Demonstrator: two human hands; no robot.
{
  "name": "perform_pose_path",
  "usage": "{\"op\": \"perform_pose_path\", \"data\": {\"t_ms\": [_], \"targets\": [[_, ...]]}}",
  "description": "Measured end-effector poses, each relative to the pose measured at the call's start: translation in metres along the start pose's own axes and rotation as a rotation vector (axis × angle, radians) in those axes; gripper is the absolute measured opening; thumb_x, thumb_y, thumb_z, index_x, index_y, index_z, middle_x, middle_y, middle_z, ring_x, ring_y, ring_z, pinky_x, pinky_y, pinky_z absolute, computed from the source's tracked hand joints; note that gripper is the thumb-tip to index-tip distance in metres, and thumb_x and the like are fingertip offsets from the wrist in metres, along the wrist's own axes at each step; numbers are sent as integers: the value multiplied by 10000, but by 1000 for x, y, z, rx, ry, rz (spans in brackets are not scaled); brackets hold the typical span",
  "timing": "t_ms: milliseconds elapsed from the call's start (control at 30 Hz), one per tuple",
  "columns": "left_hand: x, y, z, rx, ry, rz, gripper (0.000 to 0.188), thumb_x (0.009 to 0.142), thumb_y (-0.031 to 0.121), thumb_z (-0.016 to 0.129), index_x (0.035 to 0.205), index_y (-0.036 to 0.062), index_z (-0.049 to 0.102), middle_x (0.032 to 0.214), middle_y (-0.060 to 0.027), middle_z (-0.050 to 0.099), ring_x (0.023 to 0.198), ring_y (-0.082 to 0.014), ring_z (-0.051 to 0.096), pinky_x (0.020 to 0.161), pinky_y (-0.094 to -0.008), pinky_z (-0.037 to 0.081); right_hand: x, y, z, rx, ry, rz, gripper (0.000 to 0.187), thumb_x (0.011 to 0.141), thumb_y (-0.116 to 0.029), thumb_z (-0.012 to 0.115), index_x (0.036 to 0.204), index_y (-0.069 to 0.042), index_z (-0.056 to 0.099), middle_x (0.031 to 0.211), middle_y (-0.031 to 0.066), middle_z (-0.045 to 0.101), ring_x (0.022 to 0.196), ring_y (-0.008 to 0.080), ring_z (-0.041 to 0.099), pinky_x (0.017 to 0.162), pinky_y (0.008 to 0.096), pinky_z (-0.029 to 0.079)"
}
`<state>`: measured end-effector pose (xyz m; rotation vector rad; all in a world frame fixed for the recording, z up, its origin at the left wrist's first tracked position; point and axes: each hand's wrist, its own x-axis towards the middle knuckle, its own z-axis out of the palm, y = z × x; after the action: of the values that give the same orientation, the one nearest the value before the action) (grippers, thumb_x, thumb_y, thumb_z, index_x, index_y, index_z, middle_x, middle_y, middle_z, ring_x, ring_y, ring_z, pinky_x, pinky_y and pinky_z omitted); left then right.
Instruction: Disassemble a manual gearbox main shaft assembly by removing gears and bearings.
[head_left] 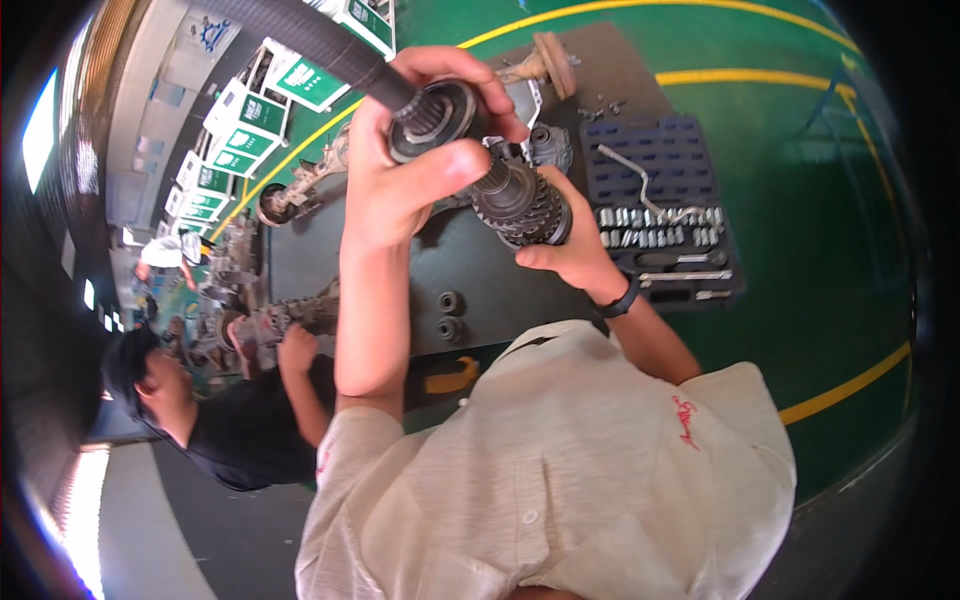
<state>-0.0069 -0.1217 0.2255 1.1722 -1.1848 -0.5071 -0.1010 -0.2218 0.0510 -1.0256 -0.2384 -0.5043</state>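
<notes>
A long dark metal shaft (310,45) slants in from the upper left to a splined end. My left hand (385,185) is closed round a dark round collar (440,122), like a bearing, at that end. Below it a splined gear shaft (510,195) carries stacked toothed gears. My right hand (580,240), with a black band on the wrist, is wrapped round the gears' lower end from the right. Left thumb and fingers hide where the collar meets the gear shaft, so I cannot tell if all this is one piece.
On the dark workbench (390,290) lie two small rings (450,315) and several greasy metal housings. An open socket set case (655,200) with a bent wrench stands at the right. A co-worker (220,420) in black handles a gearbox (290,315) at the left.
</notes>
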Motion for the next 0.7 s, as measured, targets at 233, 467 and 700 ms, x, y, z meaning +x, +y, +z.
{"op": "perform_pose_path", "data": {"t_ms": [233,467,700], "targets": [[7,30,1,-29,57,15,366,807,99,706,1118,-11,547,953,-139,594,705,-166,580,671,-331,501,12,-14,27,-37,7,-10,668,725,-370,852,1190,-15,530,1064,28,600,974,109,556,885,284,448],[25,37,7,-285,190,53,197,790,-15,650,955,41,558,893,-122,575,554,-79,451,491,-244,340,20,-33,35,-54,50,122,669,765,-421,786,1240,-43,505,982,-2,592,744,38,526,556,172,391],[32,42,6,-324,149,65,212,778,-26,653,954,42,555,893,-124,583,557,-79,455,494,-248,351,22,-39,34,-49,2,80,523,839,-350,747,1195,-62,496,914,10,578,597,38,442,469,195,292]]}}
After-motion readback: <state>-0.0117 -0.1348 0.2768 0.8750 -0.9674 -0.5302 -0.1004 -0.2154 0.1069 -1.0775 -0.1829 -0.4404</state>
